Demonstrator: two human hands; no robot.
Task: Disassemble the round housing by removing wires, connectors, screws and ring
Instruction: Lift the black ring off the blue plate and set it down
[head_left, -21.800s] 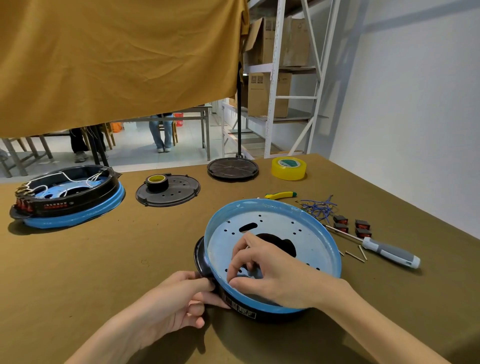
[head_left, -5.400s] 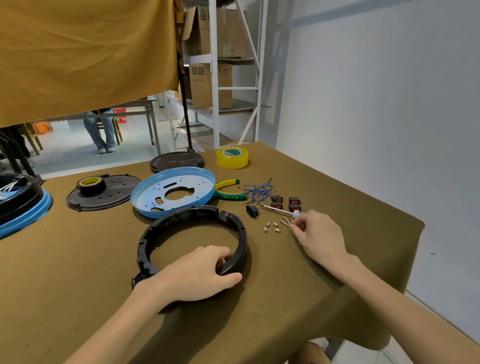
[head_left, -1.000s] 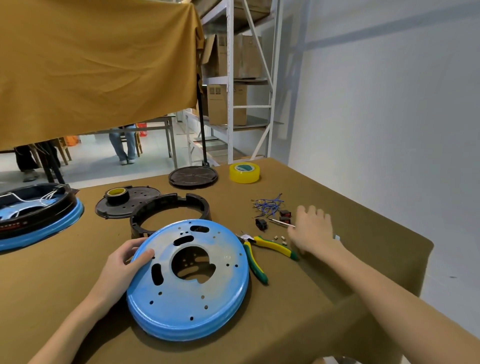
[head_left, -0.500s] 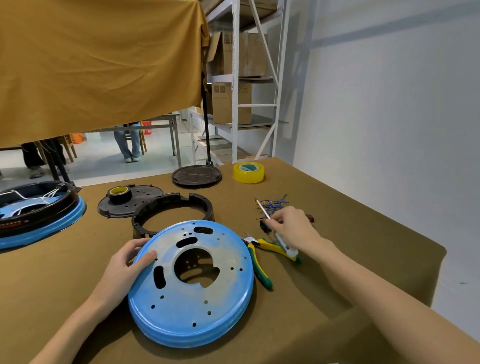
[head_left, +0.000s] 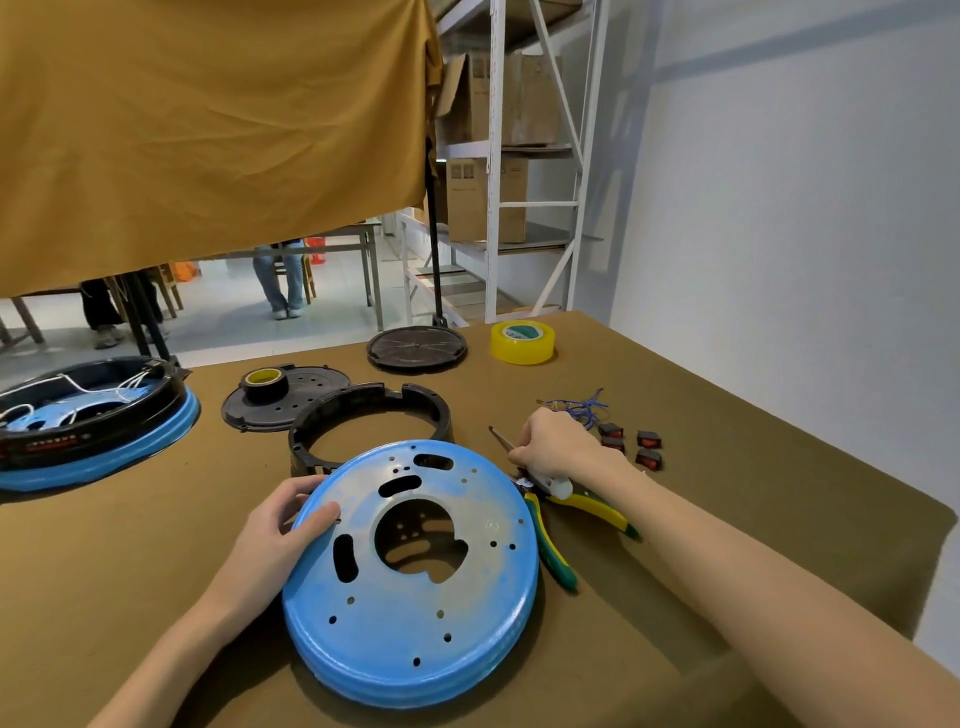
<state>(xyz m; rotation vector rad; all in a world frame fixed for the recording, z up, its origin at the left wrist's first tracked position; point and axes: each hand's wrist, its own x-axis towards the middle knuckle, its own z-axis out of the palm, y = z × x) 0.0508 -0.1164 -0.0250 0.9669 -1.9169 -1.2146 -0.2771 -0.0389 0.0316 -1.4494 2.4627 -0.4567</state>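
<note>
Workshop corner, olive-covered table (head_left: 156, 571) as reference.
Mustard cloth (head_left: 208, 130) hangs above its far edge; white metal shelving (head_left: 493, 156) with cardboard boxes (head_left: 485, 205) behind it; plain white wall (head_left: 779, 208) to its right; pale floor (head_left: 234, 322) and another table (head_left: 363, 244) beyond.

Workshop: storage shelving (head_left: 524, 156), cartons (head_left: 485, 205), worktable (head_left: 727, 415).

The round plate (head_left: 415, 597) is bright blue, worn grey round its centre hole. The ring (head_left: 371, 421) is black, the pliers (head_left: 566, 525) yellow and green, the tape roll (head_left: 522, 343) yellow, the table cover (head_left: 727, 415) olive-brown.
</note>
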